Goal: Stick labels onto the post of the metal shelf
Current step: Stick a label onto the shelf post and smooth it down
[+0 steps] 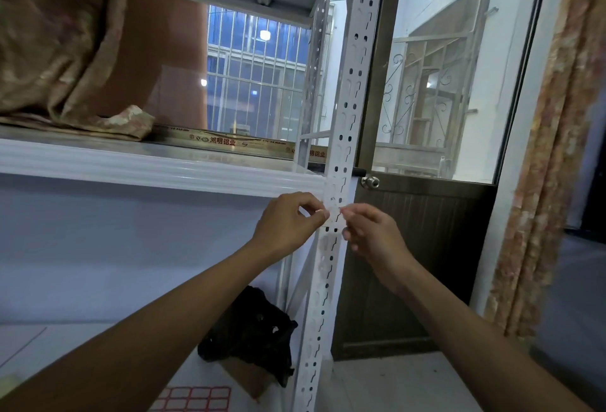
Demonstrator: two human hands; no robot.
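Label (pixel 335 214) sits flat against the white perforated post (pixel 341 136) just below the middle shelf's front edge, and I see it pinched from both sides: my left hand (pixel 285 226) grips its left edge between thumb and forefinger, the other fingers curled in, while my right hand (pixel 373 234) nips the right edge with its fingertips at about 3 o'clock from the label. Both forearms reach up from the bottom of the frame and meet at the post. Nearest me, at 6 o'clock, a sheet of red-bordered labels (pixel 193 398) lies on the lower shelf (pixel 49 346), partly cut off by the frame edge. Just beyond it, at 7 o'clock from the hands, a crumpled black bag (pixel 252 329) rests on a piece of brown cardboard (pixel 244 375), close to the post's foot. Further up, the middle shelf (pixel 147 169) runs in from 9 o'clock to touch the post, carrying a folded brownish patterned cloth (pixel 59 60) and, behind that, a long flat carton (pixel 210 141) printed with Chinese characters (too small for me to read reliably). At 3 o'clock past the post stands a brown door (pixel 423 264) with a round metal knob (pixel 371 181) and a glass upper pane. A patterned curtain (pixel 551 165) hangs at the far right. Farthest off, at 12 o'clock, a barred window (pixel 255 80) shows bluish light.
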